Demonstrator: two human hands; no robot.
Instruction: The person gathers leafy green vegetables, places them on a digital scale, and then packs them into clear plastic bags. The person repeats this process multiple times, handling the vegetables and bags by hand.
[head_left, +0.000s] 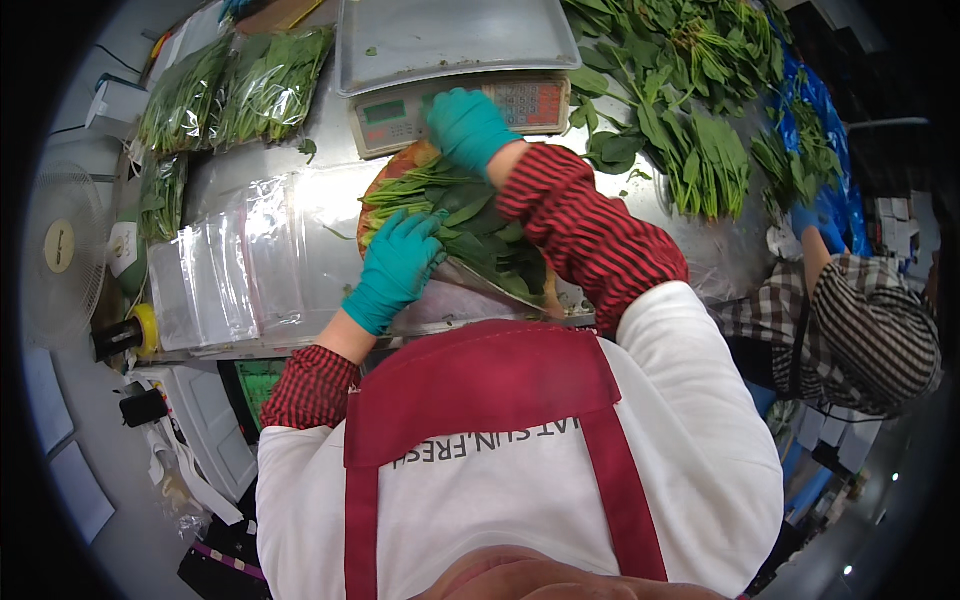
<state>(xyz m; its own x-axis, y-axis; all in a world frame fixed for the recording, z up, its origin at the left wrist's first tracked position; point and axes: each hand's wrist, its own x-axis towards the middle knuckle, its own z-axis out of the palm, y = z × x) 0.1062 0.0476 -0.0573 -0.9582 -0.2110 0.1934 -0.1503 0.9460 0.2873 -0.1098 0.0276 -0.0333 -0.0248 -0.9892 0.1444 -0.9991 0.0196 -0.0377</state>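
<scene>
A bunch of leafy greens (480, 217) lies before me on a round reddish-brown board or tray (373, 187), stems to the left and leaves to the right. My left hand (397, 266), in a teal glove, rests on the lower stems with its fingers bent; whether it grips them is unclear. Above the bunch, my right hand (466, 129), gloved alike and blurred, is at the front edge of a digital scale (390, 124); its fingertips are partly hidden. The scale's metal pan (457, 37) holds only small leaf bits. Clear plastic sheeting lies under the leaves' near side.
Clear plastic bags (217, 277) lie flat at left, below bagged greens (270, 90). Loose greens (697, 157) cover the right side, beside blue plastic (832, 187). A co-worker in checked clothes (862, 330) stands at right. A fan (64, 247) and yellow tape roll (148, 330) are at left.
</scene>
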